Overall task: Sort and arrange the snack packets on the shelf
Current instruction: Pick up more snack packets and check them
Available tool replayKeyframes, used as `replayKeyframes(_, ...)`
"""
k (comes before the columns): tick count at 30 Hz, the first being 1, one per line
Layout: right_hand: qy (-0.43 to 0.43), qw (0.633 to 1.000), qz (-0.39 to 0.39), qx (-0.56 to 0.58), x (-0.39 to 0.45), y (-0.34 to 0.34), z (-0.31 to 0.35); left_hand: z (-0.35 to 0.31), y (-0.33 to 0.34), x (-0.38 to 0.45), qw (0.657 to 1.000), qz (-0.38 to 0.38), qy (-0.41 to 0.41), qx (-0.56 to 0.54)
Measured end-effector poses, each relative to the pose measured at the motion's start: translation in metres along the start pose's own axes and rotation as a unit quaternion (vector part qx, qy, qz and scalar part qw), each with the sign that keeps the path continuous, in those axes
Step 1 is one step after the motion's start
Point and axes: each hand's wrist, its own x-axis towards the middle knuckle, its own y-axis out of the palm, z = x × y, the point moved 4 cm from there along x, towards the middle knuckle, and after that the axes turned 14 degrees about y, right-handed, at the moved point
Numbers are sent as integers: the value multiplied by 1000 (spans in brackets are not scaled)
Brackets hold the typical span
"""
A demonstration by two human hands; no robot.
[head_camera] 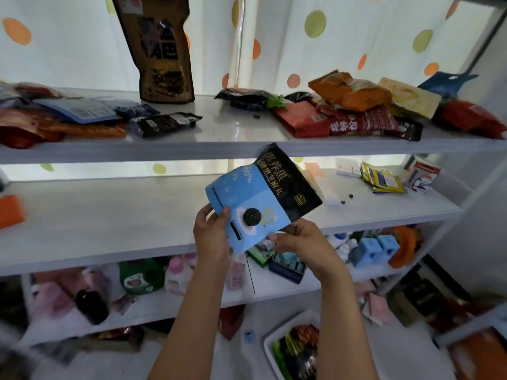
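Both hands up at the shelving, holding one blue-and-black pouch [262, 198] in the air in front of the middle shelf [109, 215], printed face toward the person. Left hand [211, 231] grips the pouch's lower left edge, thumb on the front. Right hand [299, 239] pinches the bottom corner from below. My guess: a two-handed hold keeps the floppy pouch flat enough to read before deciding where it goes.

Top shelf [233, 133], above the pouch: a tall brown bag [159, 48] stands upright at the back, probably the start of a tidy row. Left of the pouch's line, a flat heap of packets [63, 119]; right of it, a jumbled mound of red and orange packets [356, 108], some near the front lip.

Open room: the bare stretch of top shelf directly above the pouch, between the heaps, looks the easiest landing spot. The middle shelf to the pouch's left is also largely bare; yellow sachets [384, 179] lie well to its right.

Watch the top shelf's front edge on the way up.
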Motion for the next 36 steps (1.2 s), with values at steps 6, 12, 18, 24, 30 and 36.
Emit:
replayKeyframes(6, 12, 984, -93, 148, -4, -44, -13, 23, -36, -6, 997, -12, -41, 63)
replayKeyframes(12, 24, 988, -75, 134, 9, -24, -23, 36, -30, -11, 987, 36, -48, 149)
replayKeyframes(18, -28, 996, -88, 8, 16, 3, -19, 37, 2, -26, 935, 120, 41, 333)
replayKeyframes(24, -93, 992, -64, -58, 13, 23, -15, 31, 19, -45, 985, 167, -43, 13)
replayKeyframes(30, -84, 993, -42, -75, 13, 27, -19, 35, 12, -38, 986, 147, -76, -20)
replayKeyframes(36, -62, 996, -27, -56, 18, 26, -30, 37, 2, -38, 986, 157, -57, -20)
